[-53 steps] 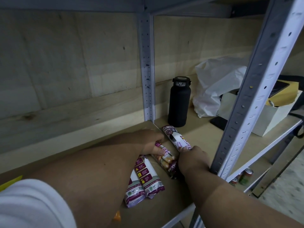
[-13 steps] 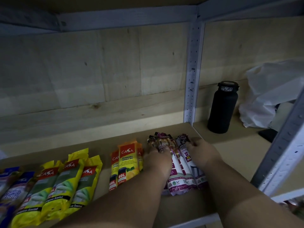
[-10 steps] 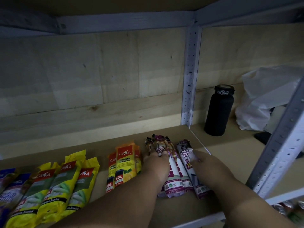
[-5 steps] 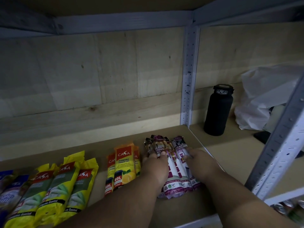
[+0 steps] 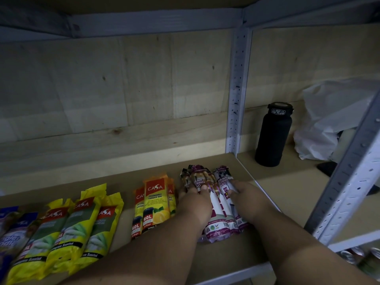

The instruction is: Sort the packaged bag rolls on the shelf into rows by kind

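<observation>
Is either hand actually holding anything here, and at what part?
Nothing is lifted. Both the left hand and right hand rest on top of the purple drawstring bag rolls, around their middle, squeezing the group together on the shelf.

Both bare forearms reach forward from the lower edge of the view and converge toward the middle. The left hand (image 5: 195,202) lies palm down with its fingers (image 5: 204,187) extended forward and pressed flat on what lies beneath. The right hand (image 5: 247,197) sits just beside it, also palm down, its fingers (image 5: 233,183) reaching forward and slightly leftward, resting rather than gripping.
</observation>
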